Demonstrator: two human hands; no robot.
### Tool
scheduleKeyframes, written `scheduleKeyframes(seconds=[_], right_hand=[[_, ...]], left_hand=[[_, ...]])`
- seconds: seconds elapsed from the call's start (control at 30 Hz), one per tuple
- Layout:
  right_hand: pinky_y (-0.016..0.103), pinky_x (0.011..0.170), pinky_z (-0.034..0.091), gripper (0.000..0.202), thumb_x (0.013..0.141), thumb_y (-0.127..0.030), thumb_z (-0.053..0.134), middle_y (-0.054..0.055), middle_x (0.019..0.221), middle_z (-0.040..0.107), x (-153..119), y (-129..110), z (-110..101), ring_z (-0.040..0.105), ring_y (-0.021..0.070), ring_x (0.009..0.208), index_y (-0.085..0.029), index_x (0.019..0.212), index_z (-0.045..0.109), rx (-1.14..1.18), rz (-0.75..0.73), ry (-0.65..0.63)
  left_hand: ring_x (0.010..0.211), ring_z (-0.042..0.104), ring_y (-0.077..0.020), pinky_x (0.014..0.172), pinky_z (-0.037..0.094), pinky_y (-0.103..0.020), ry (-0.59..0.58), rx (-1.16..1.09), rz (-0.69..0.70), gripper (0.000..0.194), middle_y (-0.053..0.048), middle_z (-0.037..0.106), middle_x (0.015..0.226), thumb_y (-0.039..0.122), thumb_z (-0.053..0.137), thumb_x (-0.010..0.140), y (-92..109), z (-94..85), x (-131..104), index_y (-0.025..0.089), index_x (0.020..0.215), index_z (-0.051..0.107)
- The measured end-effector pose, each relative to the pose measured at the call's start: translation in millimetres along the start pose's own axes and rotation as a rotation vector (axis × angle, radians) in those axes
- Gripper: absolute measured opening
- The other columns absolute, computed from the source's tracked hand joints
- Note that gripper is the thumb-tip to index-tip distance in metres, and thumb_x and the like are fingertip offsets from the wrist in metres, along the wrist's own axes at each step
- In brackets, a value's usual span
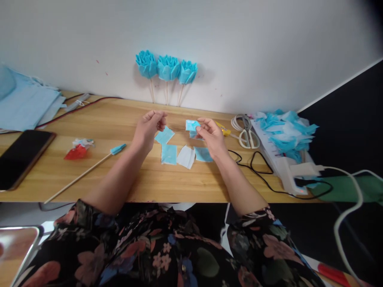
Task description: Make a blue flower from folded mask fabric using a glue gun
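A: Blue paper piece (191,126), where is it exactly?
B: It is pinched in the fingers of the right hand (211,136), held a little above the bench (125,175), near the wall.
A: And the left hand (149,128)?
B: It is closed loosely, fingertips together, and it touches the upper corner of another blue square (164,135) that lies on the bench. If it really grips it, I cannot tell.
A: What lies between the two arms?
B: Three more paper squares: a blue one (169,154), a white one (186,156) and a blue one (203,154) partly under the right wrist.
A: Other things?
B: Three blue paper flowers (166,67) on sticks lean against the wall. A wooden stick with a blue tip (86,170) lies at the left, a phone (22,156) further left, and scissors (247,135) at the right beside a heap of blue scraps (285,131).
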State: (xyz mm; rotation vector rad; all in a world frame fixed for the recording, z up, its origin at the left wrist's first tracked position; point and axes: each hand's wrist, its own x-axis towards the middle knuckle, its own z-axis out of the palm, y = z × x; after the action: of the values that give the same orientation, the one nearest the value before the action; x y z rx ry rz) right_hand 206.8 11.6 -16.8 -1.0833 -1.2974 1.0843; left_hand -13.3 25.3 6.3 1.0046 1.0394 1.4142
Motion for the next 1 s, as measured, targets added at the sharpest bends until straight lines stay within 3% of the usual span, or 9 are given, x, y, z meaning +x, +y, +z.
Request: scheduleKeyframes(seconds=[0.23,0.47,0.57,0.7,0.83,1.0], right_hand=[[0.025,0.065,0.054,0.035,0.076,-0.041,0.077,-0.006,0.075,0.054,1.8,1.7,2.1,0.053,0.0089,0.065,-0.026,0.105,0.064,0.008,0.003,-0.013],[0.030,0.069,0.054,0.043,0.075,-0.051,0.075,-0.004,0.075,0.056,-0.4,0.6,5.6,0.056,0.0125,0.068,-0.025,0.106,0.062,-0.069,0.017,-0.050],[0.029,0.069,0.052,0.042,0.076,-0.049,0.074,-0.004,0.075,0.058,-3.0,-1.8,6.5,0.057,0.0123,0.068,-0.024,0.108,0.063,-0.069,0.000,-0.083],[0.027,0.068,0.049,0.039,0.079,-0.044,0.074,-0.005,0.074,0.060,-5.5,-5.6,6.6,0.057,0.0109,0.068,-0.023,0.109,0.063,-0.031,-0.014,-0.131],[0.027,0.069,0.048,0.039,0.079,-0.045,0.074,-0.004,0.076,0.062,-6.0,-5.6,6.3,0.057,0.0107,0.068,-0.023,0.110,0.064,-0.039,-0.020,-0.141],[0.028,0.070,0.049,0.039,0.080,-0.045,0.072,-0.003,0.079,0.065,-6.3,-3.8,6.8,0.058,0.0116,0.070,-0.023,0.111,0.066,-0.077,-0.026,-0.154]], left_hand=[[0.053,0.049,-0.0080,0.052,0.040,-0.021,0.029,-0.025,-0.012,0.017,0.001,0.056,0.061,0.027,0.063,0.088,6.1,0.3,-1.7,0.017,0.074,0.063],[0.061,0.053,-0.0107,0.061,0.043,-0.024,-0.145,0.250,0.109,0.022,-0.001,0.062,0.066,0.034,0.062,0.089,33.0,13.8,-23.5,0.016,0.075,0.066],[0.070,0.059,-0.0129,0.065,0.044,-0.024,-0.236,0.393,0.095,0.016,-0.002,0.068,0.074,0.031,0.066,0.084,26.7,14.8,-22.9,0.016,0.086,0.070],[0.081,0.063,-0.0164,0.071,0.045,-0.027,-0.304,0.579,0.083,0.030,-0.004,0.073,0.090,0.032,0.071,0.078,10.2,11.1,-19.6,0.017,0.104,0.072],[0.074,0.059,-0.0149,0.068,0.042,-0.027,-0.299,0.654,0.078,0.021,-0.002,0.072,0.084,0.030,0.069,0.077,2.6,10.5,-22.2,0.018,0.094,0.073],[0.063,0.050,-0.0122,0.060,0.036,-0.025,-0.268,0.527,0.037,0.013,0.001,0.062,0.068,0.031,0.070,0.073,0.0,12.4,-23.4,0.018,0.074,0.066]])
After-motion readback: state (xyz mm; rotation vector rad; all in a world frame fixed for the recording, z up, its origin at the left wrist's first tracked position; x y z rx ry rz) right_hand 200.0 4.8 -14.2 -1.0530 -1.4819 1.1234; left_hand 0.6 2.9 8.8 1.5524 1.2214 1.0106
